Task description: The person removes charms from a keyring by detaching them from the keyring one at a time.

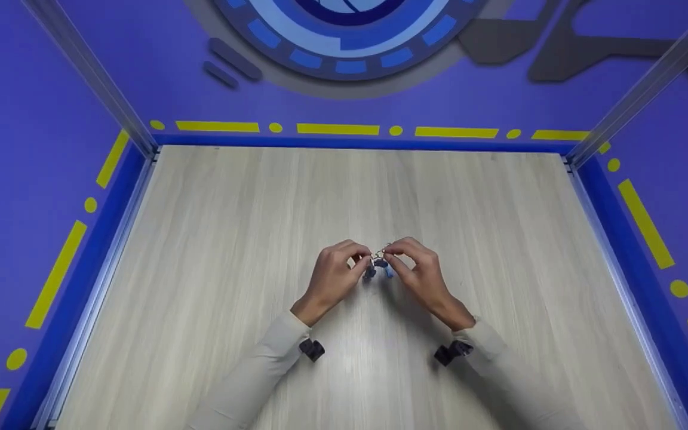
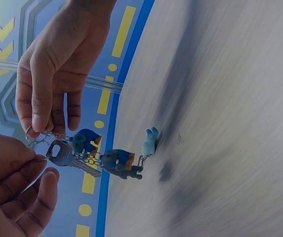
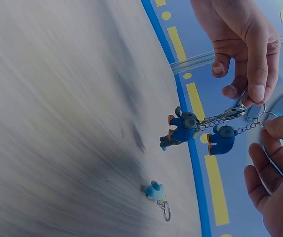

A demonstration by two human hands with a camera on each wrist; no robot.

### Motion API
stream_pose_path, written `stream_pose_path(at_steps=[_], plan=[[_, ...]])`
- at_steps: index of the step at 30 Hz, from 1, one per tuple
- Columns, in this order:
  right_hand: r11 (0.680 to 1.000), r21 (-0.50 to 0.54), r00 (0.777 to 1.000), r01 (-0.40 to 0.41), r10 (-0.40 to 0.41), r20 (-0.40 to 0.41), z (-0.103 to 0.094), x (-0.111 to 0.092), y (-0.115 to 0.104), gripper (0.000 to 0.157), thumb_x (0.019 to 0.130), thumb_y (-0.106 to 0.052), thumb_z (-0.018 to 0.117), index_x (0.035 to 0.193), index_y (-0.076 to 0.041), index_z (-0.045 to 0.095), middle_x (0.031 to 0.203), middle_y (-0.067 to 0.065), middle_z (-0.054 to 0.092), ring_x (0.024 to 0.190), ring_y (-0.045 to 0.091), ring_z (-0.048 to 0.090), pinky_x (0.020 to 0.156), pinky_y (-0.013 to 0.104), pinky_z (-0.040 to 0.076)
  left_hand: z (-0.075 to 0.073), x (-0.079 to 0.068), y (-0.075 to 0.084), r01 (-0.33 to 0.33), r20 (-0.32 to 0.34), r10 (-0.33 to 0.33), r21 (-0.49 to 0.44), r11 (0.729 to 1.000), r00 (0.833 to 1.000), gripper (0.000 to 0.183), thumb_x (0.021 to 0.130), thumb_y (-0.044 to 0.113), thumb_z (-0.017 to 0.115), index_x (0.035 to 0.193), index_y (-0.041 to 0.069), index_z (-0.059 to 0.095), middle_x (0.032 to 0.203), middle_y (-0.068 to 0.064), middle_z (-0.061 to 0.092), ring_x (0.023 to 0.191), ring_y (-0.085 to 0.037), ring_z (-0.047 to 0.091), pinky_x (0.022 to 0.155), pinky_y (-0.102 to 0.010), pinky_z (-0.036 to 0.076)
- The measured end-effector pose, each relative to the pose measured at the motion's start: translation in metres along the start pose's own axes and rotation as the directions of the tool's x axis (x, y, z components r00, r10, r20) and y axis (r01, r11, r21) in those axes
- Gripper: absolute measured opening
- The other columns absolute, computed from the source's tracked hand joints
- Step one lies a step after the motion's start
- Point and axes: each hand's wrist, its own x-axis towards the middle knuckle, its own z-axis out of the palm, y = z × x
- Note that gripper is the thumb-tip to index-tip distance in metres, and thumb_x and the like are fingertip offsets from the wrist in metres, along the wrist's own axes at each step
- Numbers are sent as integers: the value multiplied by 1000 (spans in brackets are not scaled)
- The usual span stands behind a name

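My left hand (image 1: pixel 335 275) and right hand (image 1: pixel 421 275) meet over the middle of the table, each pinching a metal key ring between thumb and fingertips. The right hand's key ring (image 2: pixel 32 134) is linked with the one in my left hand. A silver key (image 2: pixel 62 154) hangs by the left fingertips in the left wrist view. Two blue elephant charms (image 3: pixel 185 124) dangle on short chains, with a grey figure (image 2: pixel 126 173) partly hidden behind one. Below the hands, a light blue long-eared charm (image 3: pixel 154 191) shows with its own small ring (image 3: pixel 166 211).
The pale wood-grain table (image 1: pixel 230 239) is bordered by blue walls (image 1: pixel 469 113) with yellow markings. Metal posts (image 1: pixel 96 71) rise at its back corners. A small black camera (image 1: pixel 312 349) sits on the left wrist, another black camera (image 1: pixel 451 352) on the right.
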Motion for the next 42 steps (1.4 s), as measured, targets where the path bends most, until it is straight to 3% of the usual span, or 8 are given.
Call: stream_pose_path(at_steps=[5, 12, 18, 21, 26, 32, 35, 42], plan=[[1000, -3, 999, -12, 12, -34, 1, 0, -2, 19, 95, 14, 77, 104, -2, 81, 101, 11, 78, 95, 28, 75, 93, 21, 55, 1, -1, 0, 18, -15, -19, -61, 998, 1000, 6, 100, 3, 79, 96, 7, 81, 92, -1, 78, 84, -15, 73, 67, -38, 63], [999, 20, 998, -27, 28, -64, 2, 6, -22, 12, 93, 19, 74, 100, 10, 78, 96, 22, 76, 91, 36, 73, 92, 18, 53, 3, -4, -2, 79, -31, -86, -184, 980, 996, 8, 101, 2, 78, 98, 9, 80, 98, -3, 80, 91, -13, 75, 69, -26, 62], [998, 48, 997, -28, 31, -68, 1, 11, -40, 11, 92, 20, 75, 99, 12, 77, 94, 23, 76, 89, 37, 73, 92, 19, 53, 7, -5, -3, 143, -79, -169, -263, 954, 982, 8, 98, 1, 80, 95, 8, 81, 96, -5, 81, 89, -15, 77, 66, -25, 61], [998, 50, 997, -23, 27, -78, 3, 11, -41, 11, 92, 20, 75, 99, 12, 77, 94, 23, 76, 88, 36, 73, 91, 19, 53, 7, -6, -3, 208, -71, -250, -365, 907, 966, 5, 98, 0, 80, 94, 4, 80, 95, -8, 81, 87, -18, 78, 65, -30, 63], [998, 63, 996, -18, 24, -91, 4, 12, -41, 12, 92, 20, 74, 98, 10, 78, 93, 24, 76, 87, 36, 72, 90, 20, 54, 9, -7, -3, 316, -26, -392, -544, 778, 920, 5, 98, 0, 79, 99, -5, 80, 97, -11, 81, 88, -23, 79, 71, -40, 67], [997, 69, 994, -20, 27, -102, 4, 14, -44, 13, 94, 19, 74, 97, 7, 78, 93, 25, 75, 87, 35, 70, 89, 23, 54, 14, -8, 1, 344, -17, -483, -680, 648, 876, 9, 97, -1, 80, 103, -8, 80, 98, -15, 81, 86, -25, 78, 74, -37, 66], [997, 67, 993, -27, 35, -109, 5, 15, -46, 11, 95, 18, 73, 97, 8, 77, 93, 25, 75, 86, 30, 69, 86, 24, 54, 16, -9, 4, 321, -32, -496, -725, 609, 867, 11, 97, -2, 80, 103, -11, 79, 96, -17, 80, 84, -22, 78, 73, -35, 66], [997, 61, 991, -50, 57, -123, 7, 16, -44, 9, 95, 18, 73, 96, 10, 78, 93, 22, 76, 84, 28, 68, 81, 38, 56, 19, -9, 10, 272, -92, -527, -774, 572, 845, 9, 97, -3, 79, 102, -11, 79, 96, -19, 80, 84, -22, 79, 74, -40, 66]])
